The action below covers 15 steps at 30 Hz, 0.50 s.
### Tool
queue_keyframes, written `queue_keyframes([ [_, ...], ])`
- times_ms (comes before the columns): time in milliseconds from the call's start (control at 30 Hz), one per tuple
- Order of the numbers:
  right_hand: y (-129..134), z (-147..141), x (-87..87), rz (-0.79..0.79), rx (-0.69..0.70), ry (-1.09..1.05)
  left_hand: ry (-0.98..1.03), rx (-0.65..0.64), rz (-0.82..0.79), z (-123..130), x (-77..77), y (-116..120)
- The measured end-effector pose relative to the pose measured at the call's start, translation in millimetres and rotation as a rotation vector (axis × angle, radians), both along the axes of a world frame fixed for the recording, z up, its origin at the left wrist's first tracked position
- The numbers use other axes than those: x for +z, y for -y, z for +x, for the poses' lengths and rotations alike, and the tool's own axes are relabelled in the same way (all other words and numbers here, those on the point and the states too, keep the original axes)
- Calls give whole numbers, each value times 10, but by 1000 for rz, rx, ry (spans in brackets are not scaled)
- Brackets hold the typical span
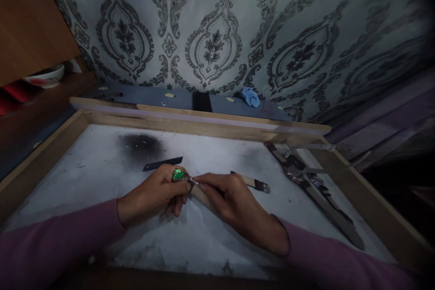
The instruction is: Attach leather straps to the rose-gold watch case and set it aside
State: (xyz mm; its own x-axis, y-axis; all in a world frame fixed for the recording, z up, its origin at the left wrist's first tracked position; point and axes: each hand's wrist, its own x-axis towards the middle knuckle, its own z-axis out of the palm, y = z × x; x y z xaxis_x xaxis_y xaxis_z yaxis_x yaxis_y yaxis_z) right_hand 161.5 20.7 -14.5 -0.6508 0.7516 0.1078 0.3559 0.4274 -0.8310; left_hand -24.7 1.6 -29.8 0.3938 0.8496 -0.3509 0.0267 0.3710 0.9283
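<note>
My left hand (154,190) is closed around a round watch case (179,175), whose face shines green. The thumb and forefinger hold it by its edge. In my right hand (234,201) a thin metal tool (193,181) is pinched, its tip at the right side of the case; its exact kind is too small to tell. A pale strip (200,195), perhaps a strap, runs from near the case beneath my right fingers. Behind that hand lies a strap piece with a buckle (262,186), partly hidden. A dark flat strip (163,163) rests just beyond my left hand.
The white work surface (84,181) has a raised wooden rim (204,120). Watches with straps (306,181) lie along the right side, near a clear plastic-looking piece (316,147). Behind the rim are a blue cloth (250,97) and a patterned wall. A bowl (45,77) stands at left.
</note>
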Motion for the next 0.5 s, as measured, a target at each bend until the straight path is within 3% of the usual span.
queue_keyframes([
  [100, -37, 19, -47, -67, -28, 4, 6, 12, -5, -5, -14, -3],
  [300, -127, 35, -97, -355, 38, -145, 27, 21, -28, -9, -28, -7],
  [500, -141, 35, -145, -469, 14, -227, 9, 23, -30, 1, -18, -9],
])
